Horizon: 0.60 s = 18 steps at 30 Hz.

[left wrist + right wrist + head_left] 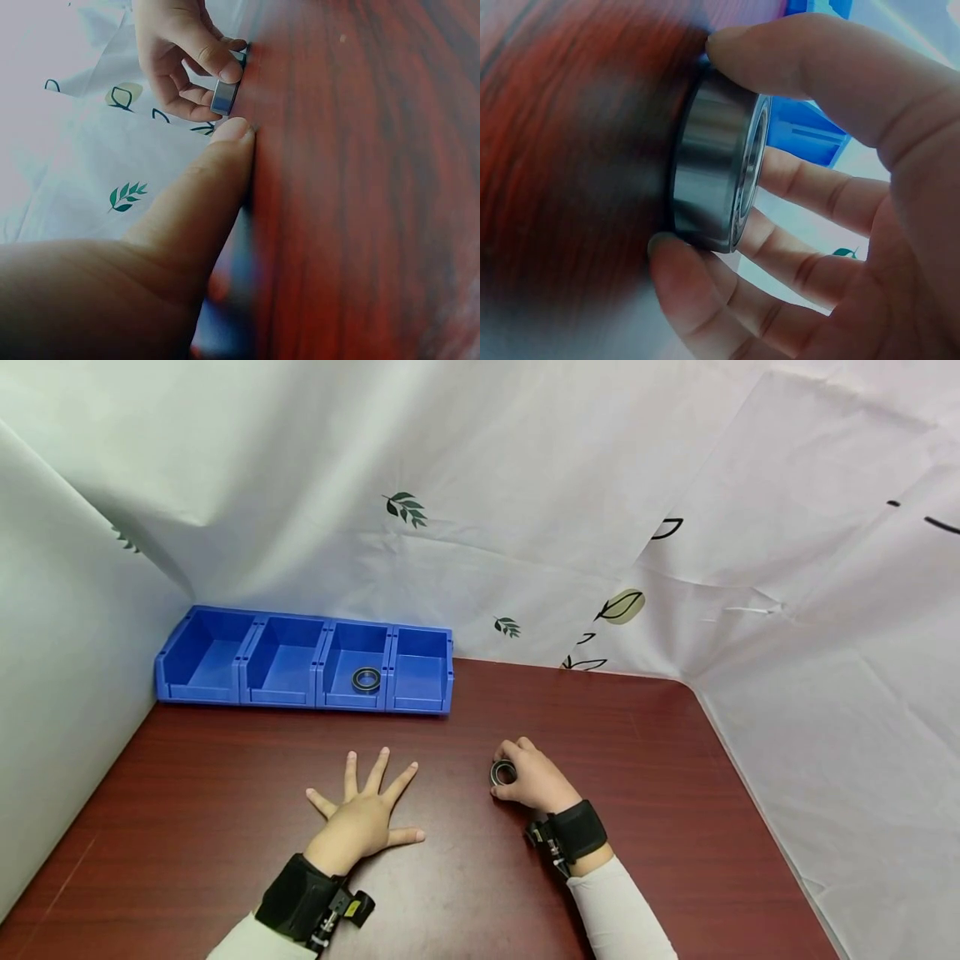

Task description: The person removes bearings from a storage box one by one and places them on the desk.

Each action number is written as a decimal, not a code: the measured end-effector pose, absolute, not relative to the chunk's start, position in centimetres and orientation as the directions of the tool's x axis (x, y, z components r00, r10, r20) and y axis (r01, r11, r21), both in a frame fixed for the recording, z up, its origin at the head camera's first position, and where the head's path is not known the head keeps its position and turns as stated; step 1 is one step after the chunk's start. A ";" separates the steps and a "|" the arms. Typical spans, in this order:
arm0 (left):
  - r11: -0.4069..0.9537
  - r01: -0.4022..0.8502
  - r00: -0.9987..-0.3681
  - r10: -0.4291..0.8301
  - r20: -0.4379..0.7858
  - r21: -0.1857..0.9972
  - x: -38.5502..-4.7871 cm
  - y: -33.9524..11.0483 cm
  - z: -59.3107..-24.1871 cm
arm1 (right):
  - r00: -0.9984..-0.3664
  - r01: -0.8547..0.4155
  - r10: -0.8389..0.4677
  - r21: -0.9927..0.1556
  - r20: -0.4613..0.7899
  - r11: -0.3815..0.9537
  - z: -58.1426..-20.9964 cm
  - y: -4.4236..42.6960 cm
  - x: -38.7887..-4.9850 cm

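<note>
My right hand (538, 777) grips a ball bearing (503, 773) between thumb and fingers, right of the table's middle. In the right wrist view the steel outer ring of the bearing (714, 161) lies flat on or just over the wood; contact is hard to tell. To the left, my left hand (362, 822) rests palm down on the table with its fingers spread straight, holding nothing. Its thumb (199, 191) shows large in the left wrist view. Another bearing (366, 680) lies in the third compartment from the left of a blue bin row (277, 700).
The blue bin row stands at the back left of the dark red wooden table (637, 735), against a white leaf-printed cloth (315, 552). Cloth also hangs along the left and right sides. Black camera straps (577, 831) wrap both wrists.
</note>
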State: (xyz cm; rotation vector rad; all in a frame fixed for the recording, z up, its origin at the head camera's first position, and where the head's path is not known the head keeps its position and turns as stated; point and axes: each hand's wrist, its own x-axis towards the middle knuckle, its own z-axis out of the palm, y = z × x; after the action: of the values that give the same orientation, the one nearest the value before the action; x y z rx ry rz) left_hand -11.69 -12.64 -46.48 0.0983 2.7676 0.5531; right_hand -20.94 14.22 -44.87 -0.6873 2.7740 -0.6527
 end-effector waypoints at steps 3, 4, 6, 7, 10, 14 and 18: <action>0.923 0.005 -0.947 0.128 -0.294 0.386 -11.7 -12.6 -46.6 | -0.871 -0.389 -0.481 -0.459 -0.101 0.799 -44.8 14.3 -20.8; 0.923 0.005 -0.947 0.128 -0.293 0.386 -11.8 -12.6 -46.6 | -0.872 -0.389 -0.480 -0.456 -0.098 0.800 -44.8 14.4 -20.8; 0.922 0.005 -0.948 0.127 -0.291 0.386 -11.8 -12.6 -46.7 | -0.876 -0.387 -0.473 -0.447 -0.095 0.806 -44.9 14.6 -20.7; 0.922 0.006 -0.948 0.128 -0.290 0.387 -11.8 -12.6 -46.8 | -0.880 -0.383 -0.466 -0.443 -0.092 0.811 -44.9 14.7 -20.6; 0.922 0.006 -0.949 0.126 -0.287 0.386 -11.8 -12.7 -46.9 | -0.889 -0.373 -0.450 -0.435 -0.086 0.820 -45.0 15.2 -20.5; 0.924 0.004 -0.949 0.125 -0.291 0.383 -11.8 -12.7 -46.9 | -0.897 -0.370 -0.437 -0.421 -0.071 0.828 -45.0 15.9 -20.3; 0.926 -0.002 -0.945 0.122 -0.305 0.378 -11.8 -12.7 -46.8 | -0.904 -0.354 -0.420 -0.411 -0.081 0.840 -45.0 16.7 -20.0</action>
State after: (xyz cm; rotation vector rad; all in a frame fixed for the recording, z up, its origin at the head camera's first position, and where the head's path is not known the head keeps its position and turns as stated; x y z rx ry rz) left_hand -11.81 -12.68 -46.82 0.0882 2.7589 0.5426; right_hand -20.00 16.66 -45.00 -0.6038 2.8513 -0.5890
